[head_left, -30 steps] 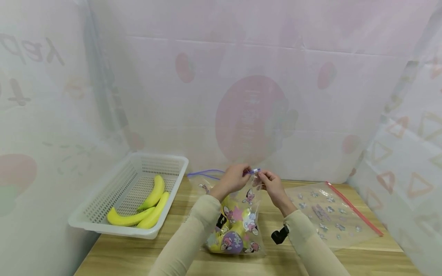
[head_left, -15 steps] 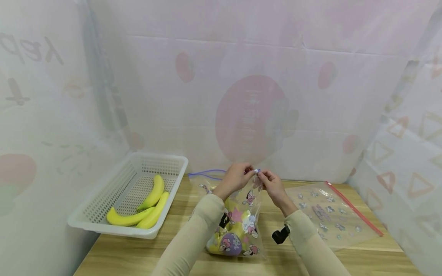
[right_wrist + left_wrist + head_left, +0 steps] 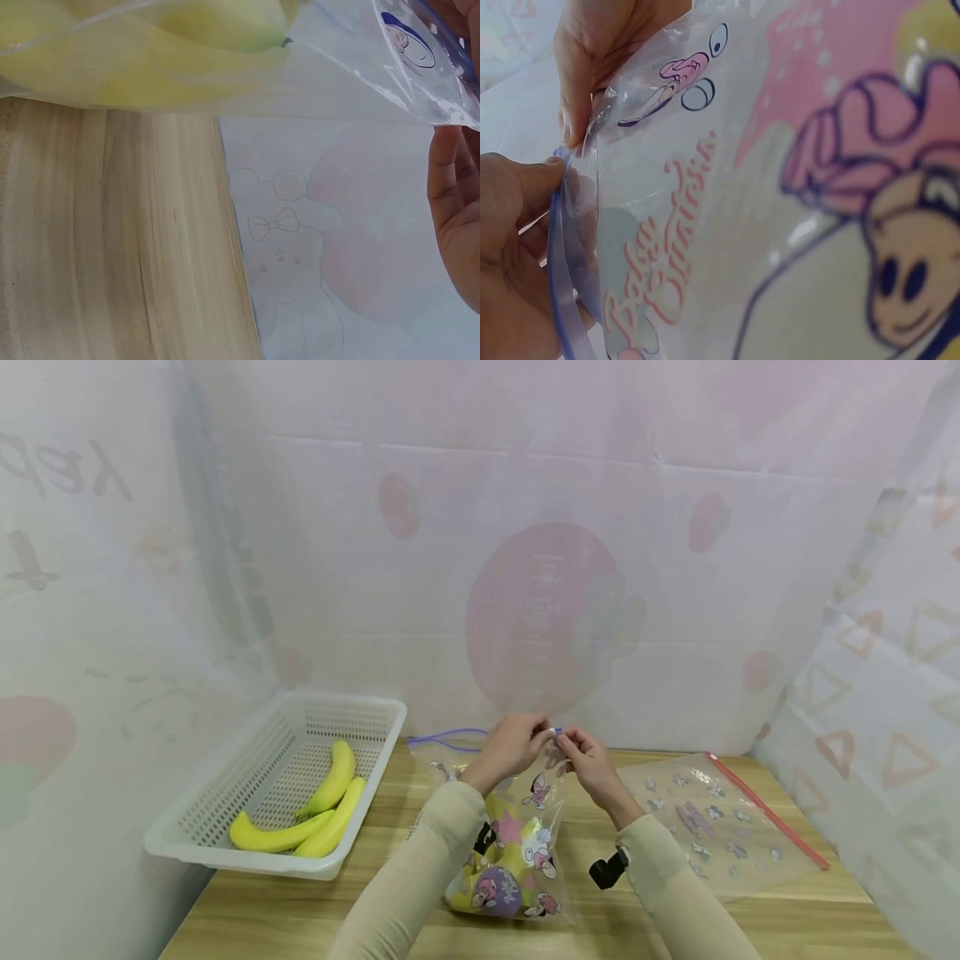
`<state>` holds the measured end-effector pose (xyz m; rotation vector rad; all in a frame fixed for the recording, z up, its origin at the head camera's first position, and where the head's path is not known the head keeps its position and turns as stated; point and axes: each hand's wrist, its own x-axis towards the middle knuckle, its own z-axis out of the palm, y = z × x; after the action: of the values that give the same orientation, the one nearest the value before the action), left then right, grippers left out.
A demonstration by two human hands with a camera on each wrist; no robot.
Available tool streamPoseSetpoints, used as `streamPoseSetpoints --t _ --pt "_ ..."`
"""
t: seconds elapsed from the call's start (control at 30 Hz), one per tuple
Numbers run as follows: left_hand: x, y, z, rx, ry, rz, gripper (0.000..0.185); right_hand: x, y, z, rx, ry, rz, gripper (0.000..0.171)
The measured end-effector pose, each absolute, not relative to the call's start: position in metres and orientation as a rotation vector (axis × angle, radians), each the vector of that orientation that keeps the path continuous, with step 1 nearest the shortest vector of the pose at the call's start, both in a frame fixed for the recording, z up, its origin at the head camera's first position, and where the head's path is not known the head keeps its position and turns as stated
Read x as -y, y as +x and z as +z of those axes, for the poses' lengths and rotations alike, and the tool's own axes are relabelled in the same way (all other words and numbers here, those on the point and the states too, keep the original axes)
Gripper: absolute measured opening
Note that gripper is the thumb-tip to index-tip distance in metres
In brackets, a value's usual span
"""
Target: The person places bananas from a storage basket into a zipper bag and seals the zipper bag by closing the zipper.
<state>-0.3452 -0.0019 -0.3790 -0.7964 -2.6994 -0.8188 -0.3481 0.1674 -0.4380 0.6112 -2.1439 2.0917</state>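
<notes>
- Little has moved since the earlier frames: both hands stay at the top edge of the printed zip bag (image 3: pixel 517 852), and the right hand (image 3: pixel 588 764) has edged slightly closer to the left hand (image 3: pixel 506 750).
- Each hand's grip is pinched on the bag's purple zip strip (image 3: pixel 559 300), fingertips nearly meeting at the seal.
- Standing on the wooden counter (image 3: pixel 247 918), the bag hangs from that pinch.
- Thin, soft, slippery plastic; it looks bottom-heavy, so the stiffer zip strip seems the best place to hold.
- Inside the bag: yellow bananas (image 3: pixel 150 52).
- A white basket (image 3: pixel 225 852), left, holds three bananas (image 3: pixel 315 814).
- A second, flat zip bag (image 3: pixel 720 827) with a red strip lies right.
</notes>
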Motion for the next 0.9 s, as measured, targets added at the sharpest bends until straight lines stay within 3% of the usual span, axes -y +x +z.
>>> streamPoseSetpoints --t 0.9 --pt "0.031 -0.35 -0.385 2.696 -0.883 -0.839 0.013 -0.172 -0.341 -0.438 2.125 0.541 2.051 0.028"
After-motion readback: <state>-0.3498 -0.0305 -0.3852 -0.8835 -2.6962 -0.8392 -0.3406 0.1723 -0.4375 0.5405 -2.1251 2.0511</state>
